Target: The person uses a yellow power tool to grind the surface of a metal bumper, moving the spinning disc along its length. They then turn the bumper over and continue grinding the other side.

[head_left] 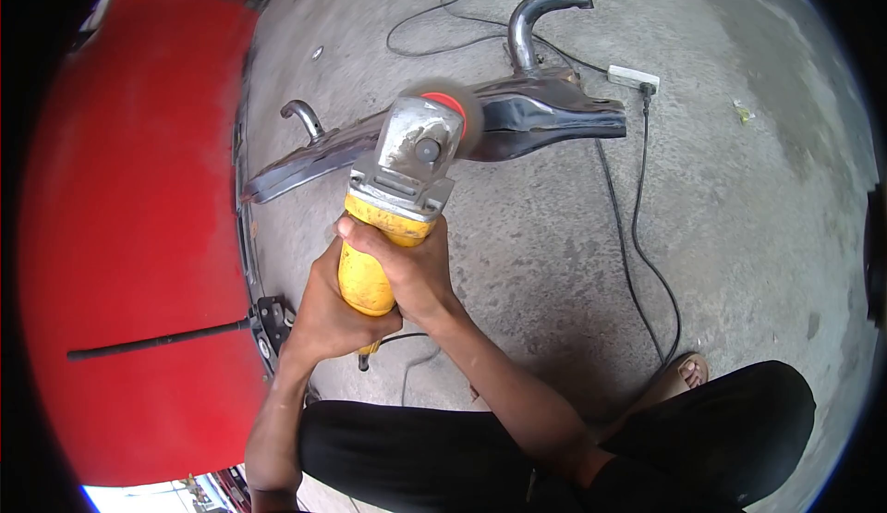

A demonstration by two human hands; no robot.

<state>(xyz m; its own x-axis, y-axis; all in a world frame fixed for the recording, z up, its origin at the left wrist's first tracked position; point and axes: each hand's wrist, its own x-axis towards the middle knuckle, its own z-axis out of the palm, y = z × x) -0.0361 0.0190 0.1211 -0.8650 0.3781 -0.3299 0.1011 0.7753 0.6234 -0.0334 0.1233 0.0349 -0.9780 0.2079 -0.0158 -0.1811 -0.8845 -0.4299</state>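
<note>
A yellow angle grinder (pixel 370 277) with a scuffed metal head is held up in both hands. My left hand (pixel 334 314) wraps round the rear of its body. Nearer the head, my right hand (pixel 414 268) grips the yellow casing, its thumb laid across the top. The grinder's disc (pixel 469 120) is blurred, with a red part beside the head. Behind the head, in this view, a dark metal frame part (pixel 545 120) lies on the concrete floor, with a curved tube (pixel 525 28) at its right and a smaller bent one (pixel 303 117) at its left. The head hides its middle.
A red vehicle panel (pixel 148 236) fills the left side, with a black rod (pixel 162 338) across it. On the floor at the right, a white power strip (pixel 634 77) has a plug in it. Black cable (pixel 637 217) runs down toward my sandalled foot (pixel 688 372).
</note>
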